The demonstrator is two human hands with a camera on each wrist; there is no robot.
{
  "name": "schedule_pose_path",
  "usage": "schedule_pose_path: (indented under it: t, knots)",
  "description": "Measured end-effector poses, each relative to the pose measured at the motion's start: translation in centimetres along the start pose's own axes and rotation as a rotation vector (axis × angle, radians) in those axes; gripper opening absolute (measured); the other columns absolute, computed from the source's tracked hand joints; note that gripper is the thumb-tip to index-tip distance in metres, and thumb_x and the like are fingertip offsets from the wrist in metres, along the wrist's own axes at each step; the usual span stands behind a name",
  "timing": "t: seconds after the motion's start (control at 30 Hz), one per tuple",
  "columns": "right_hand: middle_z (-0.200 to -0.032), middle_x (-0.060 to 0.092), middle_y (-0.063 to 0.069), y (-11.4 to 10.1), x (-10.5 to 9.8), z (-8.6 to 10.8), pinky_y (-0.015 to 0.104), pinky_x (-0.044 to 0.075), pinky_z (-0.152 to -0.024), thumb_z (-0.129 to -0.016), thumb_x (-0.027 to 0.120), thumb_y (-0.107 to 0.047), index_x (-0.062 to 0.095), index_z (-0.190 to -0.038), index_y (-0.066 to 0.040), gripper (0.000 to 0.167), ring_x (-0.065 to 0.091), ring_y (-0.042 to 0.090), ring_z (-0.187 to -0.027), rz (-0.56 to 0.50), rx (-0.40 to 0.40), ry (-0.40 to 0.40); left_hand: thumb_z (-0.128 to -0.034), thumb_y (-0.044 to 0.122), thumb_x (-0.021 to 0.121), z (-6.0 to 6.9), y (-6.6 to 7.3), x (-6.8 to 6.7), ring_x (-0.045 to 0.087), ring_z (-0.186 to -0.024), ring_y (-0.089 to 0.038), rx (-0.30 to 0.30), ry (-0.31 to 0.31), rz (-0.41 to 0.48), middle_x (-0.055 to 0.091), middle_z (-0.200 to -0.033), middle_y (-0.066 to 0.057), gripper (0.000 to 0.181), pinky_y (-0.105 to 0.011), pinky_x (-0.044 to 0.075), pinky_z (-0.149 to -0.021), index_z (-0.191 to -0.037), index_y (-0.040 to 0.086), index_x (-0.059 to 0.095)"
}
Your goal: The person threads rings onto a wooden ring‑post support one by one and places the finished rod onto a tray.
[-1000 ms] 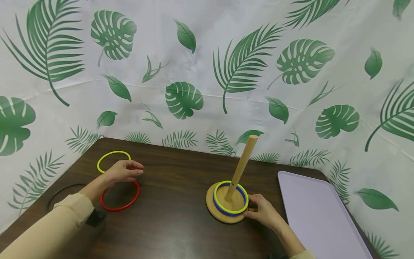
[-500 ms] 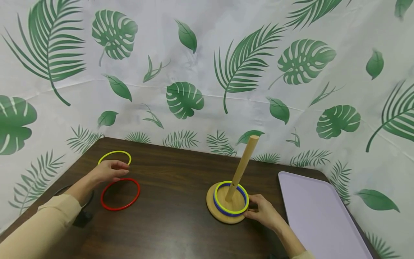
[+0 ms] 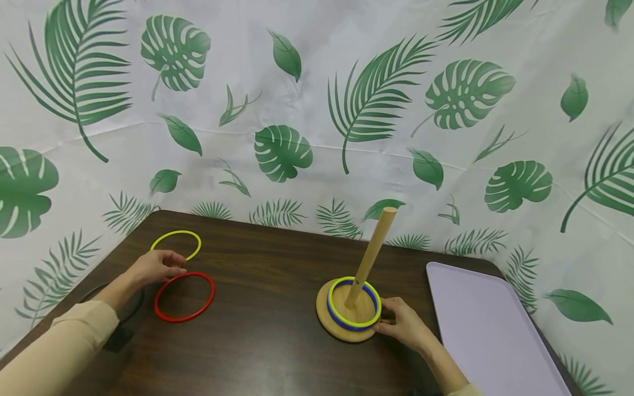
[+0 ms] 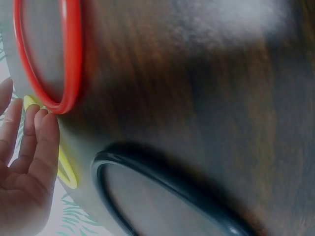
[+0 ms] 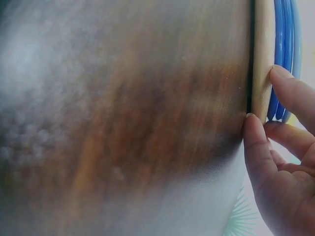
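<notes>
At the far-left edge of the red ring (image 3: 211, 297) is my left hand (image 3: 153, 268), its fingers loosely bent and nothing visibly gripped. In the left wrist view the fingertips of that hand (image 4: 29, 162) come up to the end of the red ring (image 4: 73, 59); whether they touch it I cannot tell. My right hand (image 3: 406, 324) holds the rim of the round wooden base (image 3: 323, 316). Blue rings (image 5: 279, 44) and a yellow ring (image 3: 378, 308) lie on this base around its upright peg (image 3: 371, 253). The right wrist view has the hand (image 5: 285, 162) at the base's edge (image 5: 263, 64).
A yellow ring (image 3: 200, 242) lies flat behind my left hand. The black ring (image 3: 141, 308) is partly hidden under the left forearm. At the right of the dark wooden table (image 3: 267, 308) lies a lilac tray (image 3: 485, 324). A leaf-patterned cloth (image 3: 307, 99) hangs behind.
My left hand has moved left and slightly down, from between the yellow and red rings to the red ring's left edge. The right hand stays on the base.
</notes>
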State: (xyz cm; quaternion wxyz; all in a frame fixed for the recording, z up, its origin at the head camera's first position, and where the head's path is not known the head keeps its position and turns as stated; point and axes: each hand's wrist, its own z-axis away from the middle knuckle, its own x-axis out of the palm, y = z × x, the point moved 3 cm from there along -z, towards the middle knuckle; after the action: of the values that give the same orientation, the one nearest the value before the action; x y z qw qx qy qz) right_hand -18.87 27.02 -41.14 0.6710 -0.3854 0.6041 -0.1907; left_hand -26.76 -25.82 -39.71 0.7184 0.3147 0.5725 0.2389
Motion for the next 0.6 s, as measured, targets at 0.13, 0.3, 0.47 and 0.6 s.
schedule_pose_path:
  t: [0.13, 0.3, 0.47, 0.6]
  knots:
    - [-0.116, 0.049, 0.024, 0.02, 0.00, 0.04, 0.028, 0.055, -0.082, -0.074, 0.079, -0.008, 0.059, -0.119, 0.007, 0.051, 0.047, 0.042, -0.112, -0.007, -0.011, 0.002, -0.0824, 0.011, 0.070, -0.02, -0.02, 0.06, 0.058, -0.074, -0.015, -0.002, 0.007, -0.028, 0.065, -0.087, -0.010, 0.037, -0.029, 0.054, -0.064, -0.108, -0.012, 0.058]
    - [-0.117, 0.049, 0.024, 0.19, 0.00, 0.02, 0.029, 0.055, -0.082, -0.075, 0.078, -0.009, 0.060, -0.119, 0.006, 0.050, 0.047, 0.042, -0.113, -0.016, -0.006, -0.004, -0.0793, 0.008, 0.072, -0.16, -0.02, 0.22, 0.058, -0.076, -0.017, 0.003, 0.018, -0.085, 0.066, -0.085, -0.008, 0.029, -0.027, 0.050, -0.063, -0.101, -0.008, 0.062]
    - [-0.117, 0.049, 0.024, 0.24, -0.02, 0.01, 0.028, 0.055, -0.082, -0.075, 0.078, -0.010, 0.059, -0.120, 0.006, 0.051, 0.047, 0.042, -0.113, 0.000, -0.007, -0.001, -0.0774, 0.004, 0.072, -0.14, 0.05, 0.30, 0.058, -0.079, -0.019, 0.013, 0.033, -0.134, 0.065, -0.084, -0.009, 0.023, -0.027, 0.049, -0.062, -0.097, -0.006, 0.064]
    - [-0.116, 0.049, 0.025, 0.15, -0.05, 0.04, 0.028, 0.055, -0.082, -0.075, 0.078, -0.011, 0.059, -0.120, 0.007, 0.052, 0.049, 0.042, -0.111, 0.008, -0.022, 0.003, -0.0782, 0.001, 0.070, 0.10, 0.11, 0.41, 0.055, -0.073, -0.016, -0.002, 0.019, -0.118, 0.063, -0.079, -0.005, 0.018, -0.026, 0.050, -0.060, -0.094, -0.006, 0.064]
